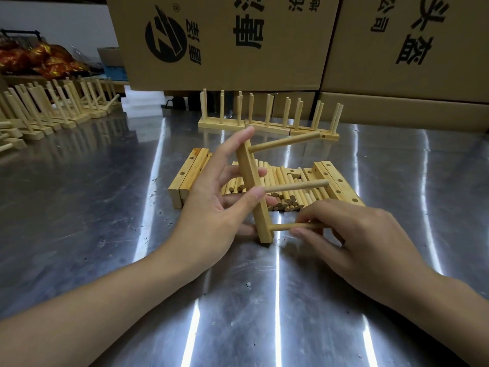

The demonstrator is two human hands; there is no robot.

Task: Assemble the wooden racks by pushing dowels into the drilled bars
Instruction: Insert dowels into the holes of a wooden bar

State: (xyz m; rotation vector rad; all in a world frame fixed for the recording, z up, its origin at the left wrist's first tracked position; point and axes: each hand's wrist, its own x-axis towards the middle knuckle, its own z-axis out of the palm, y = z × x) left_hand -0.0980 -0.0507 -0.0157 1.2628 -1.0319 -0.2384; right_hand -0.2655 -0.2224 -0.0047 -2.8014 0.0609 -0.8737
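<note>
Bar (pixel 260 215): squared wood; left hand (pixel 211 205) gripped it.
Dowel (pixel 284 227): smooth cylinder, bar's 3 o'clock; right hand (pixel 365 242) pinched it.

This is a small assembly workshop or packing room, where one wooden product is made in batches. The work surface is a scuffed sheet-metal table (pixel 79 207) that reflects the overhead lights in long streaks. Large cardboard boxes (pixel 225 43), printed with a black logo and big characters, are stacked along its far edge like shipping stock. Finished racks (pixel 53 107) stand in close rows at the left, and more racks (pixel 264 117) line the back. Loose dowels (pixel 291 189) lie heaped in the middle between stacks of drilled bars (pixel 185 176). White blocks (pixel 143 99), perhaps packing foam, sit under the boxes, and shiny orange bundles (pixel 39 59) are piled far left.
</note>
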